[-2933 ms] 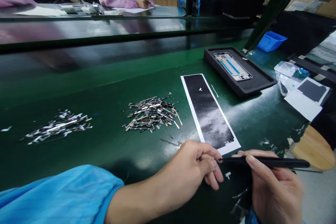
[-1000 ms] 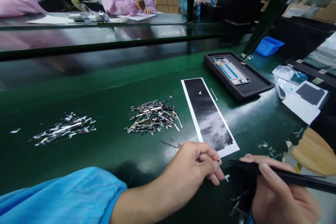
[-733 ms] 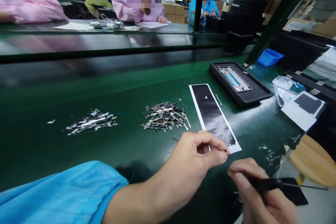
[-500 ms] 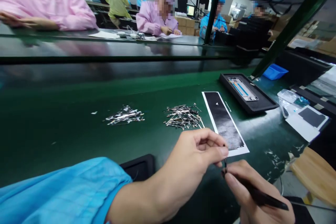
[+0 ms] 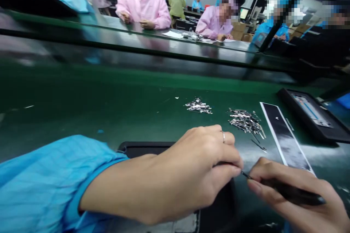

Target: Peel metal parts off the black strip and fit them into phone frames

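My left hand (image 5: 191, 167), with a ring on one finger, is closed in a pinch on the end of a thin dark flex cable (image 5: 245, 174). My right hand (image 5: 298, 178) grips black tweezers (image 5: 298, 193), whose tip meets the cable's other end. Below my left hand lies a black tray (image 5: 147, 145) with a metallic phone frame (image 5: 188, 225) in it, mostly covered by the hand and wrist. Beyond my hands is a heap of small flex cables (image 5: 246, 121), with a single loose cable (image 5: 258, 145) nearer me.
A smaller heap of parts (image 5: 198, 106) lies further left. To the right are a black sheet with white borders (image 5: 284, 134) and another black tray (image 5: 284, 98) holding a phone frame (image 5: 311, 111). Several people sit beyond the raised shelf (image 5: 186, 49).
The view has swung left, and the surroundings sit further right. Both hands have come over the near tray, whose phone frame now shows. A loose cable now lies apart from the heap.
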